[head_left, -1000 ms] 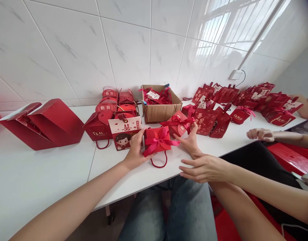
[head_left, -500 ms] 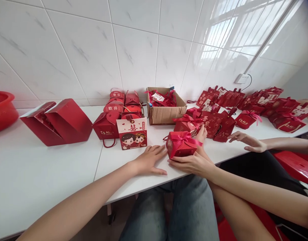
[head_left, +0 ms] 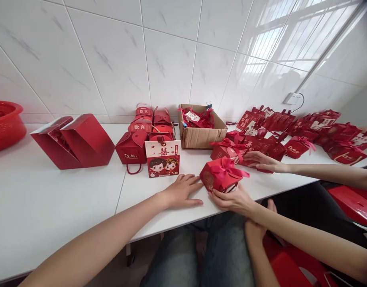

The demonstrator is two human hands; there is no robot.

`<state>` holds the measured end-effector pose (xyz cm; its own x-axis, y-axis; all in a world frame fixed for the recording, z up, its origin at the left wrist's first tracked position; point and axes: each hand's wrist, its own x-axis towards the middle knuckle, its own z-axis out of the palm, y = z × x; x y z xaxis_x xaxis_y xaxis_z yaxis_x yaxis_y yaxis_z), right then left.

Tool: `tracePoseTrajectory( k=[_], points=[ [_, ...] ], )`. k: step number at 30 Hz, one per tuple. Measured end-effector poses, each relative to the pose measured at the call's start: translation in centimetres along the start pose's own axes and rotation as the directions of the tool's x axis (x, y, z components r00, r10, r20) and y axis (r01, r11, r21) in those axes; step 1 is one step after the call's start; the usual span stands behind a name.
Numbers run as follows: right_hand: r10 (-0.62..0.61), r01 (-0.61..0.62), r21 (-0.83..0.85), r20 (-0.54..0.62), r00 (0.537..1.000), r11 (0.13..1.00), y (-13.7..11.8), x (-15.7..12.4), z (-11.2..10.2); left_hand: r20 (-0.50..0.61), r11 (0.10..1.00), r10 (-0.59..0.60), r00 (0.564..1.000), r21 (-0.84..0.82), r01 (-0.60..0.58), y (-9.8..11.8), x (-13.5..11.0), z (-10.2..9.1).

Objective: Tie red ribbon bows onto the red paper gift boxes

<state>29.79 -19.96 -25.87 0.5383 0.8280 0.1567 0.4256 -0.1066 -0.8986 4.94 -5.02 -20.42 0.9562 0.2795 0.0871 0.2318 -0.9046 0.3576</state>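
Away drops the right hand [head_left: 256, 230] — half hidden, its grip unreadable! The left hand [head_left: 182, 192] lies spread, empty, beside the faceted red pink-bowed cardboard box [head_left: 216, 175], now (apparently passed over) in a co-worker's hand [head_left: 232, 198].

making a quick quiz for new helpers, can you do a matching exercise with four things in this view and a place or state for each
Column one
1. the person's left hand
2. cardboard box
3. red basin
4. front bow-tied box

Column two
A. at the left edge of the view
B. touched by a co-worker's hand
C. palm down on the white table
D. brown and open-topped, by the wall

Pairs: 1-C, 2-D, 3-A, 4-B
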Motion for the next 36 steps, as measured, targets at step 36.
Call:
tracePoseTrajectory(
  k=[36],
  points=[
    [0.04, -0.34, 0.173, 0.842, 0.537, 0.925, -4.0, 2.4, 1.6, -0.408, 0.757, -0.482, 0.776, -0.64, 0.134, -6.3, -6.0, -4.8]
  ],
)
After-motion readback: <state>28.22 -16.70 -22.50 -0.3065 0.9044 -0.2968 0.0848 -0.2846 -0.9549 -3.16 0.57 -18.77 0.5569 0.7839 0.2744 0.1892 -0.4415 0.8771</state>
